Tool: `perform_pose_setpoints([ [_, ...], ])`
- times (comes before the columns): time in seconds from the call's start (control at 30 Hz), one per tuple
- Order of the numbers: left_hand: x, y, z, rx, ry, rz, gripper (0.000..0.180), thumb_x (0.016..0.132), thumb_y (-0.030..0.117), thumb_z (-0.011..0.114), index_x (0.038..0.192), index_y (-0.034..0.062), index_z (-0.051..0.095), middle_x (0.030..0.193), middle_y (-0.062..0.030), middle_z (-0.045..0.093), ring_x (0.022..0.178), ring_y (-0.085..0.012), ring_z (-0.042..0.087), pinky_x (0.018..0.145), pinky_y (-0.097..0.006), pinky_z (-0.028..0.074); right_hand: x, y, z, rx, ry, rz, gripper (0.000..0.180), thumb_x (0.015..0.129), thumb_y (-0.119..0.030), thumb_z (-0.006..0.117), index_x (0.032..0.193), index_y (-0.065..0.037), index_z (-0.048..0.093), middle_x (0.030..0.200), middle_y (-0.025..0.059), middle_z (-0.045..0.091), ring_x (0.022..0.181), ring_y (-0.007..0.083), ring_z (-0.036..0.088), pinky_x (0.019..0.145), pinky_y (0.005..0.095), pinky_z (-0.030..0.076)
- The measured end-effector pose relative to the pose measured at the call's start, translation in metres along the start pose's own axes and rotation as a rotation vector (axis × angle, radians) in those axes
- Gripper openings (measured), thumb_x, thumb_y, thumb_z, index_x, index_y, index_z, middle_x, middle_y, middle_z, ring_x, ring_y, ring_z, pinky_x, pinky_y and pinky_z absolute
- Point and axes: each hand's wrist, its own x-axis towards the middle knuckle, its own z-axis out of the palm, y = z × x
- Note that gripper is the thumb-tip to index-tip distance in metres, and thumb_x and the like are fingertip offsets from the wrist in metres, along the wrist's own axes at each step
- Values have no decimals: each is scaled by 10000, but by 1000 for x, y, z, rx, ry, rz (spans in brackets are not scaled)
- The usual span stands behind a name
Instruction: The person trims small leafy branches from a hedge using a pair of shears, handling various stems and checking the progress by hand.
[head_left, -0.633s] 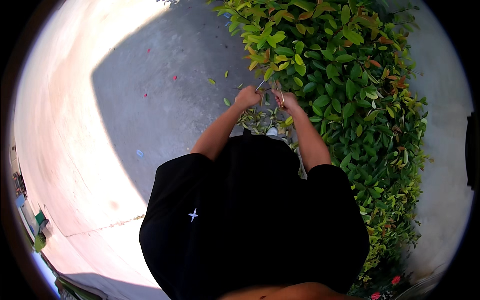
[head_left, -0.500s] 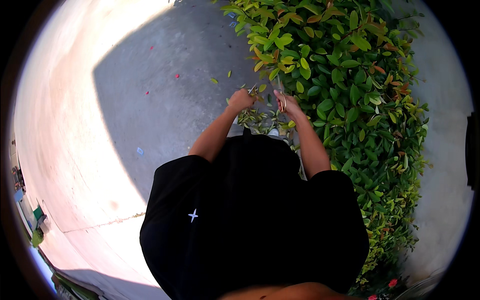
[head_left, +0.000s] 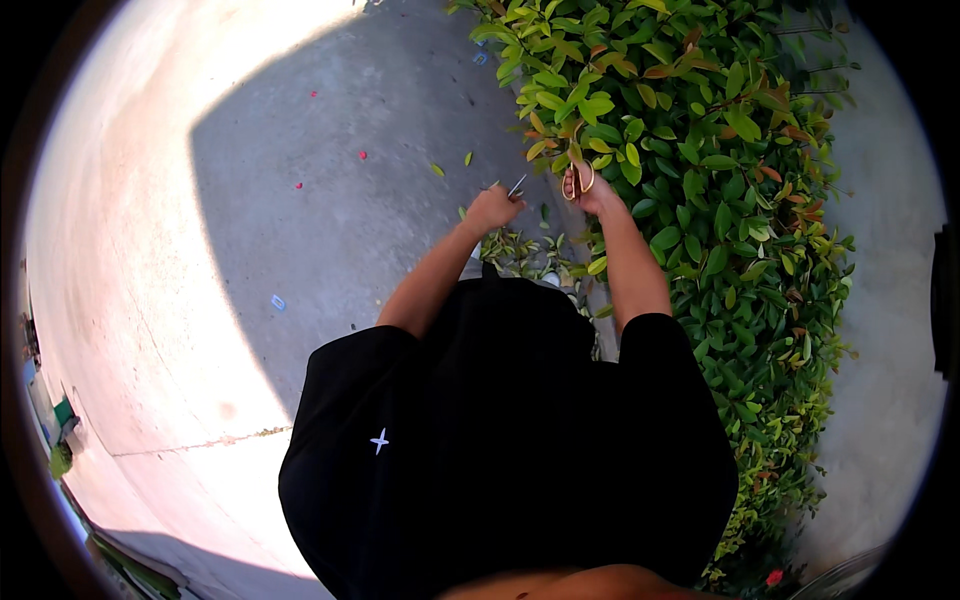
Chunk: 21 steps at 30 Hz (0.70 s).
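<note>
And here's a white four-pointed star (head_left: 379, 441) on your black shirt (head_left: 520, 430), below your left hand (head_left: 494, 208), which is curled around a thin grey thing (head_left: 517, 186), too small to name. Your right hand (head_left: 597, 196) grips gold-handled scissors (head_left: 592, 180) beside the hedge (head_left: 700, 170), blades hard to make out! Below both, loose leaves (head_left: 515, 250) litter shaded concrete (head_left: 330, 220).

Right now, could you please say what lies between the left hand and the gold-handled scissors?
In the head view, a thin pale item juts from the left hand; beyond it, grey ground and a small green leaf show before the scissors.
</note>
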Motion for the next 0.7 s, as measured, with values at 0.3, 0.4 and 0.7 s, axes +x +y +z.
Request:
perform_pose_setpoints([
  [0.3,8,-25,-5,-57,-1,18,353,827,342,659,966,21,706,768,-120,719,799,-272,711,765,-364,536,-33,38,41,-528,55,-171,487,819,-534,710,684,-98,539,605,-2,536,504,128,539,485,254,434],
  [0.4,8,-21,-9,-40,55,66,339,828,328,656,956,18,704,757,-115,717,785,-263,710,755,-359,535,-47,35,44,-144,-90,-150,495,848,-576,652,750,-102,552,698,23,554,688,155,614,623,274,484],
  [0.7,8,27,-23,-199,39,74,329,842,307,640,950,2,694,754,-108,719,748,-244,703,714,-350,528,-41,-73,63,-278,41,-280,537,850,-619,617,803,-88,555,727,29,571,629,148,612,618,270,513],
])
